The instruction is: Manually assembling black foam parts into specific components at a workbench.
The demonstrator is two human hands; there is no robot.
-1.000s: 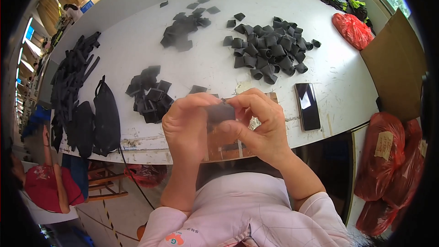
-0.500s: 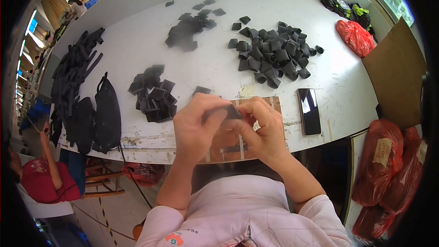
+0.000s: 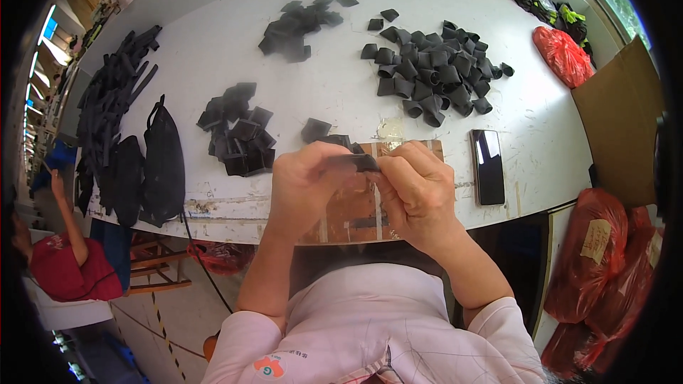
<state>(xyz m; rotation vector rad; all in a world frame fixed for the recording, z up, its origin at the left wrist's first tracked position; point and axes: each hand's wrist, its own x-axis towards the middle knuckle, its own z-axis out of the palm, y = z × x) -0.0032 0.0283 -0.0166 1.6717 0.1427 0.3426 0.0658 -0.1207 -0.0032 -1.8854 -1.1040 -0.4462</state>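
Between my two hands, above a brown board (image 3: 348, 217) at the table's near edge, is a small black fabric piece (image 3: 361, 162). My left hand (image 3: 302, 174) closes round its left side with fingers and thumb. At its right end my right hand (image 3: 418, 185) pinches it, the fingertips partly hidden. Just beyond my left hand lie a couple of flat black pieces (image 3: 316, 129). A heap of flat black squares (image 3: 238, 135) lies to the left. Farther off to the right is a big pile of black pieces curled into loops (image 3: 434, 71).
More flat black pieces (image 3: 295, 28) lie at the far middle. Black strips (image 3: 114, 99) and a black pouch (image 3: 163, 163) are on the left. A phone (image 3: 488, 167) lies right of my hands. Red bags (image 3: 590, 256) stand beyond the right edge. A co-worker in red (image 3: 75, 267) sits at left.
The black piece has turned from showing a flat face to a narrower, edge-on view. My right hand's fingers have curled in more tightly at its right end. The view has shifted slightly.
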